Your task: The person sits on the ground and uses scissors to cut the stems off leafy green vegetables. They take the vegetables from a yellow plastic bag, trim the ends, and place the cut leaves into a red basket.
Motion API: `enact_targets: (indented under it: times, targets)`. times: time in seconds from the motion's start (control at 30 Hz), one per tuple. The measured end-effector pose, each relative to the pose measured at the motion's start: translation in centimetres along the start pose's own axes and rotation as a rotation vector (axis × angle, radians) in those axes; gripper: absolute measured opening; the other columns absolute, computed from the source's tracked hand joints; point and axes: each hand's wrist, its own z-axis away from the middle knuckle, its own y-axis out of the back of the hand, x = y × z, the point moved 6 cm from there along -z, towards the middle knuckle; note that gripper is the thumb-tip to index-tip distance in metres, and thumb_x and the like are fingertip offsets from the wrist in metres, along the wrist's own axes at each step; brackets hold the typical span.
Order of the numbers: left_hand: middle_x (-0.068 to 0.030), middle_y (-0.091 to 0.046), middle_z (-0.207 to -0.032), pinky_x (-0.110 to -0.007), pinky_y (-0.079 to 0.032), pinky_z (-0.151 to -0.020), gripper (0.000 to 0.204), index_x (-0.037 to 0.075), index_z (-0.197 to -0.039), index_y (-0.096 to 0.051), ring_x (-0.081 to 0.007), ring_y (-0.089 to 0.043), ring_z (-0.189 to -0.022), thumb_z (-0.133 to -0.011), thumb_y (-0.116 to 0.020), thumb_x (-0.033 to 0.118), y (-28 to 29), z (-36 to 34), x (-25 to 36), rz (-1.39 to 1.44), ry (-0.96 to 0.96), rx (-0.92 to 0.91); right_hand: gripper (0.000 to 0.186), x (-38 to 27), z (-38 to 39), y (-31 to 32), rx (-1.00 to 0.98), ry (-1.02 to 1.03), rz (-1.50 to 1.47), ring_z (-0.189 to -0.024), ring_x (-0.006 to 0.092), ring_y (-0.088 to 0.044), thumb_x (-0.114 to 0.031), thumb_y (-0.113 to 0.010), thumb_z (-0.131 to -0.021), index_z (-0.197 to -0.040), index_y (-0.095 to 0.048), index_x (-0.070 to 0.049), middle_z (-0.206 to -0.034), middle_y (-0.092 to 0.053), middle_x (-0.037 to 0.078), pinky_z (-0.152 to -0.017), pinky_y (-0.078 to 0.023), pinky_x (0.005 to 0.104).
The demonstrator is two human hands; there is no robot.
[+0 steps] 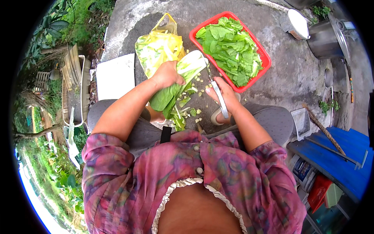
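My left hand point(169, 75) is closed around a head of leafy greens point(187, 70). Its pale stalk end points up and right, and its green leaves hang toward my feet. In my right hand point(228, 96) is a cutting tool with a grey-white handle point(221, 100); its thin blade is by the stalk end, and whether it is a knife or scissors I cannot tell. Beyond my right hand, a red plastic basket point(263, 61) holds a heap of loose green leaves point(229, 46). A yellow plastic bag point(165, 41) with more greens lies beyond my left hand.
Trimmed scraps point(193, 112) litter the concrete ground point(269, 89) between my feet. A white board point(115, 77) lies left of the bag. Metal pots point(326, 41) and a white-topped container point(298, 24) stand far right, with a blue sheet point(337, 150) nearer. Plants and a long bin point(83, 91) line the left.
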Motion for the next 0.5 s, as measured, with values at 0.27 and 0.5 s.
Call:
enact_targets:
  times: [0.27, 0.5]
  targets:
    - [-0.0228, -0.064, -0.085, -0.035, -0.046, -0.079, 0.05, -0.005, -0.094, -0.061, -0.0327, -0.062, -0.084, -0.053, -0.079, 0.017, -1.0, -0.8, -2.2, -0.006, 0.074, -0.051, 0.026, -1.2, 0.5, 0.3, 0.021, -0.159, 0.176, -0.064, 0.011, -0.049, -0.01, -0.069, -0.071, -0.093, -0.057, -0.001, -0.069, -0.052, 0.003, -0.058, -0.042, 0.0265]
    - [-0.0232, -0.063, -0.086, -0.035, -0.047, -0.077, 0.05, -0.005, -0.093, -0.062, -0.0327, -0.062, -0.084, -0.053, -0.078, 0.02, -1.3, -1.3, -3.3, -0.145, 0.113, -0.082, 0.021, -0.7, 0.5, 0.2, 0.003, -0.196, 0.262, -0.052, 0.016, -0.051, -0.01, -0.067, -0.07, -0.087, -0.059, -0.001, -0.06, -0.055, 0.008, -0.05, -0.042, 0.0305]
